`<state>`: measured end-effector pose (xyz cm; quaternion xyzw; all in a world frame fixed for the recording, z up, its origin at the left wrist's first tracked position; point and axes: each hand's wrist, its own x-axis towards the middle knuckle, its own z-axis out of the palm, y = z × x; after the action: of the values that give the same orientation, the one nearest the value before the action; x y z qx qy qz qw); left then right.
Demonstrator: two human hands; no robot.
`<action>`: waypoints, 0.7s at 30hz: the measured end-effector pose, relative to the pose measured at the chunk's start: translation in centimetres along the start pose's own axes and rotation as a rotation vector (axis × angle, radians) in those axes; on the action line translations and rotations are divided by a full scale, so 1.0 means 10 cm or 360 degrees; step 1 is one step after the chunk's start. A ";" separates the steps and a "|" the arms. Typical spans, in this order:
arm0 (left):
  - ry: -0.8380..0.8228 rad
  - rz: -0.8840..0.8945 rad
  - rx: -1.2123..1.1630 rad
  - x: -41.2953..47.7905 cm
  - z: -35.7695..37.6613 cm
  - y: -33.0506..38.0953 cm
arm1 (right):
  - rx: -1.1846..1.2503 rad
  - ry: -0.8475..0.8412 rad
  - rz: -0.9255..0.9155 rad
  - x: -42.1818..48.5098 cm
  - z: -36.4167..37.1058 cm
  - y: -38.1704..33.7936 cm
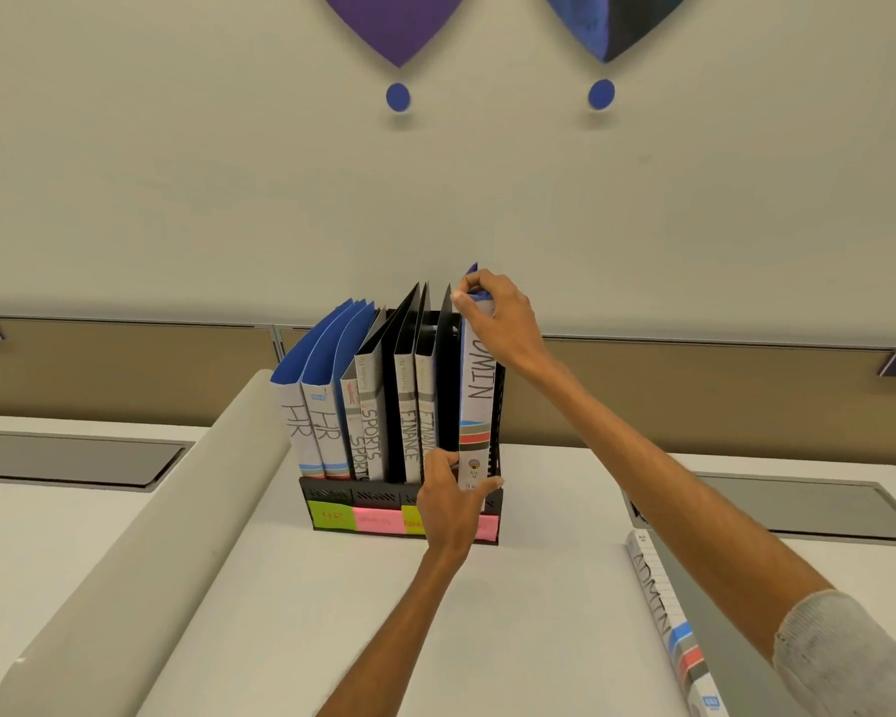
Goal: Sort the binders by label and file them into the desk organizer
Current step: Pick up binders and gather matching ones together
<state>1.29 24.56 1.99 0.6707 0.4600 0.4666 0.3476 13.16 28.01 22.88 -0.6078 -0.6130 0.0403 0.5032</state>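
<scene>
Head view: pinching with the right hand point(497, 323) the top corner of the ADMIN binder point(479, 401), thumb and fingers curled round its blue upper edge. Holding that binder upright in the rightmost slot of the desk organizer point(332, 491), spine facing out, foot down by the front lip. Reaching in low with the left hand point(448, 504), thumb laid across the base of the spine. Fingers tucked in beside a black panel point(448, 370) just left of it, so apparently clasping the binder's foot, though fingertips hidden.

Further left in the organizer, standing spine-out in order: two FINANCE binders point(408, 421), two SPORTS binders point(372, 421), then two HR binders point(295, 421) leaning left with blue covers fanned open at the top. Stuck along the organizer's front lip, a row of sticky notes point(355, 520) in yellow-green and pink, the leftmost reading HR, the right ones partly behind the left hand.

Underneath it all, the white desk point(487, 639), organizer set near its far edge against the wall. Lying flat on the desk to the right, below the right forearm, a second binder point(663, 613) marked ADMIN, well apart from the organizer. At the lower right corner, a grey sleeve point(849, 659) pushed up the right arm.
</scene>
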 end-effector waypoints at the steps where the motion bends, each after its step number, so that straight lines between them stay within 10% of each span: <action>1: -0.0028 -0.0003 0.0003 0.02 0.01 -0.03 | -0.0017 -0.0014 -0.0026 0.00 0.02 0.00; 21: -0.0705 0.0332 0.0524 0.08 -0.29 -0.43 | -0.0136 0.0146 0.0087 -0.07 0.04 -0.29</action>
<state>-2.61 26.85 -0.69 0.8473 0.3709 0.2611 0.2762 10.72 26.90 24.20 -0.6464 -0.5736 0.0000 0.5031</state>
